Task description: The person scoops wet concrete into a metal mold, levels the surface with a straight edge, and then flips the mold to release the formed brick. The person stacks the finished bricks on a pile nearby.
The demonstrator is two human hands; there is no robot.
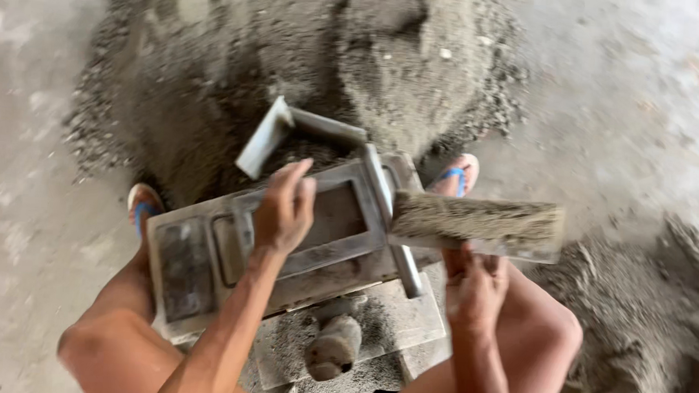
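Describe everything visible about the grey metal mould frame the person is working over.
The metal mould frame is grey, rectangular and crusted with cement dust. It has several recessed compartments, one dark at its left end, and a bar handle along its right side. It lies tilted on a dusty slab between the person's knees, before a sand heap. The left hand rests on its middle; the right hand holds a sand-caked board beside it.

You get soft, even daylight, no hard glare, pale floor washed out towards ten and two o'clock, faint shadow under your knees at six, motion blur throughout, edges smeared, gravel heap at twelve soft.
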